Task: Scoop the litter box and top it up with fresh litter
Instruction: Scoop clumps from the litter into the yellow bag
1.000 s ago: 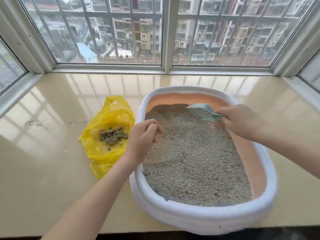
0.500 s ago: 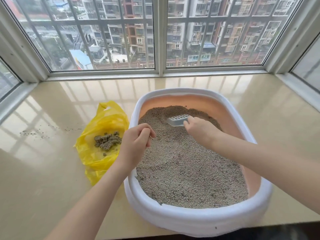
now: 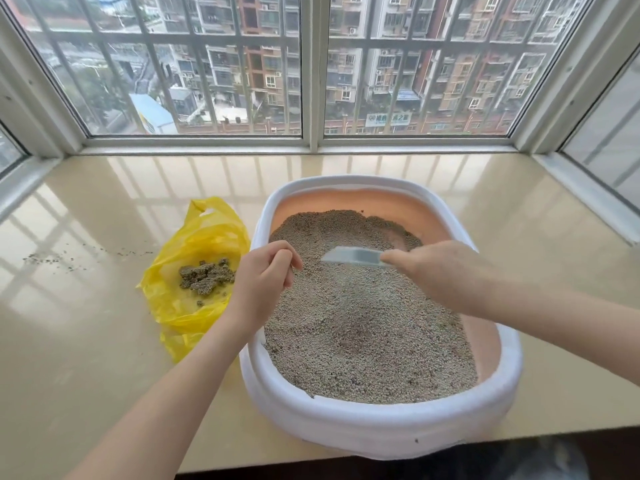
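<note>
White litter box (image 3: 346, 427) overhangs sill (image 3: 86, 358) edge.

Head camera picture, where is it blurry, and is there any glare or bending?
Head view: the scoop and right hand are motion-smeared; daylight from the window reflects in stripes on the glossy sill; the wide lens bows the window frame outward at the edges.
</note>
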Demonstrator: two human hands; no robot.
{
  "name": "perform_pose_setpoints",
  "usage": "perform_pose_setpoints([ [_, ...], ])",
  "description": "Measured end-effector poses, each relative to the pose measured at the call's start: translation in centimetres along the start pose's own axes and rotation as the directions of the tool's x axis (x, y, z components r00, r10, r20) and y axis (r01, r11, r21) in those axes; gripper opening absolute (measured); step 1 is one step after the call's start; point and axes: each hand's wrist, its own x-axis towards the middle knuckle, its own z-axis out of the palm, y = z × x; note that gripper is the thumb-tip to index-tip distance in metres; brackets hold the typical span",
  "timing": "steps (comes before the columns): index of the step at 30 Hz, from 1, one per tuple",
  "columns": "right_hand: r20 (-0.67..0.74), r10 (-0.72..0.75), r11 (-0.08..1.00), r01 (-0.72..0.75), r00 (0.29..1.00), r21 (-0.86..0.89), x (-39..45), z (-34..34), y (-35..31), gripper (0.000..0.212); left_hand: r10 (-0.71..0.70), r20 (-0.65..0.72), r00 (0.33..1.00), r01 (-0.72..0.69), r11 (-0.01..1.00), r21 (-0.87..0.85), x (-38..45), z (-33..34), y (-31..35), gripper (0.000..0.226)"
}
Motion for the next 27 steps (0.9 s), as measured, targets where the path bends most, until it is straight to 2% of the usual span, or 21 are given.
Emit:
perform_pose_setpoints([
  [2,-0.013,0.065,0.978,-0.062,0.998,0.199,3.1,0.4,0.4,0.033,-0.002,0.001,1.000,0.002,1.000,-0.001,0.0,0.0,0.0,0.028],
  [5,-0.008,0.144,0.875,-0.124,0.990,0.467,8.0,1.4,0.8,0.033,-0.003,-0.005,1.000,0.003,1.000,0.011,0.0,0.0,-0.1,0.027],
  [10,-0.035,0.117,0.816,-0.075,0.993,0.573,14.0,1.7,0.4,0.025,0.007,0.012,1.000,-0.007,0.999,0.046,0.2,0.0,-0.1,0.027],
  [13,-0.003,0.084,0.770,-0.063,0.996,0.635,16.2,2.0,0.6,0.025,0.001,0.014,1.000,-0.002,0.999,0.036,0.3,0.2,-0.2,0.027],
  [16,0.053,0.059,0.739,-0.079,0.997,0.669,16.8,2.4,1.8,0.024,-0.002,0.020,1.000,0.001,0.999,0.035,0.3,0.3,-0.4,0.027],
  [21,0.218,0.093,0.708,-0.218,0.972,0.671,15.1,2.9,6.4,0.029,-0.009,0.022,1.000,0.009,1.000,0.013,0.4,0.3,-0.6,0.028],
  [27,0.359,0.252,0.830,-0.391,0.899,0.398,11.3,2.4,13.0,0.023,0.006,0.025,1.000,-0.006,1.000,-0.002,0.2,0.2,-0.5,0.028],
])
